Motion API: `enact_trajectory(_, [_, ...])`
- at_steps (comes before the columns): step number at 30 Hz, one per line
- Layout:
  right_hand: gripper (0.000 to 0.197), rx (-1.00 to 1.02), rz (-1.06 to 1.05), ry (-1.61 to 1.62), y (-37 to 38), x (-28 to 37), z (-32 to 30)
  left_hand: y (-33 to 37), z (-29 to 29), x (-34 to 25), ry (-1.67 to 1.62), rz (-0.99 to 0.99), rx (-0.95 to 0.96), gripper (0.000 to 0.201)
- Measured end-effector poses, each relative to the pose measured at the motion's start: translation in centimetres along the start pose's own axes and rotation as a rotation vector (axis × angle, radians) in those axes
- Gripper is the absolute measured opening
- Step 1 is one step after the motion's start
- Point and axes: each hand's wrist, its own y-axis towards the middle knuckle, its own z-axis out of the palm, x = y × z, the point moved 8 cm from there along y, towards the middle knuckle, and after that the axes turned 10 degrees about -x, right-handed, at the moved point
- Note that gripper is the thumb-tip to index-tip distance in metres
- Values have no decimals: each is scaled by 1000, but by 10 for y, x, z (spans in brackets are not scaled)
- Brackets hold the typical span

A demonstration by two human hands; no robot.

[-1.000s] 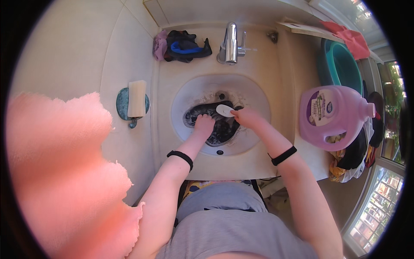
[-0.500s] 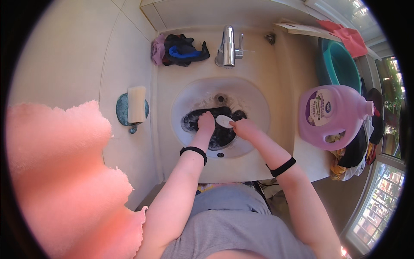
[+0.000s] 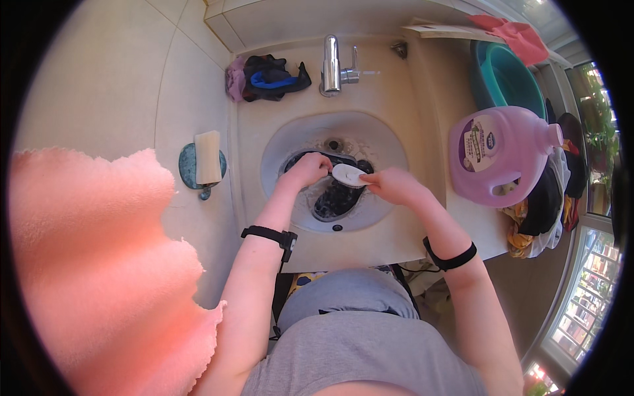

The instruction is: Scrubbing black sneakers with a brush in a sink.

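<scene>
A black, slipper-like piece of footwear (image 3: 337, 201) lies wet with suds in the white oval washbasin (image 3: 272, 142). Over its upper part my left hand (image 3: 310, 169) is closed, its fingers curled on the dark edge. Whether it is one piece or two I cannot tell. In my right hand (image 3: 396, 185), pinched by one end, is a white oval scrubbing brush (image 3: 347, 175), held over the middle of the footwear close to my left fingertips. The brush's underside is mostly hidden.
Behind the basin stands a chrome faucet (image 3: 331, 66), with dark crumpled cloths (image 3: 271, 79) to its left. A soap bar (image 3: 208, 157) rests on a teal dish. At right are a purple detergent jug (image 3: 502, 158) and teal basins (image 3: 512, 79). Pink cloth (image 3: 99, 264) fills the lower left.
My left hand has shifted up and left along the footwear, uncovering more of its lower part. The brush and my right hand have moved slightly right. The whole view has shifted a little.
</scene>
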Motion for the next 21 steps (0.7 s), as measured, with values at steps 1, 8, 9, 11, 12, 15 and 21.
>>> enact_trajectory(1, [34,1,2,0,0,-2,3,-1,2,-7,-7,32,71,18])
enact_trajectory(8, [34,140,-8,190,-9,17,7,-2,-14,-15,-239,-28,276,24])
enact_trajectory(9, [33,112,-2,236,-8,17,6,1,-13,-16,-229,-39,286,23])
enact_trajectory(11, [33,68,-6,178,-5,13,11,9,-2,-13,-149,-81,304,23])
enact_trajectory(12, [33,15,-20,115,-3,12,13,14,2,-6,-30,-82,231,23])
enact_trajectory(15, [32,-38,29,-61,11,-2,47,25,25,19,254,49,61,16])
enact_trajectory(21, [35,0,24,-35,13,-2,85,6,22,15,392,134,-634,16])
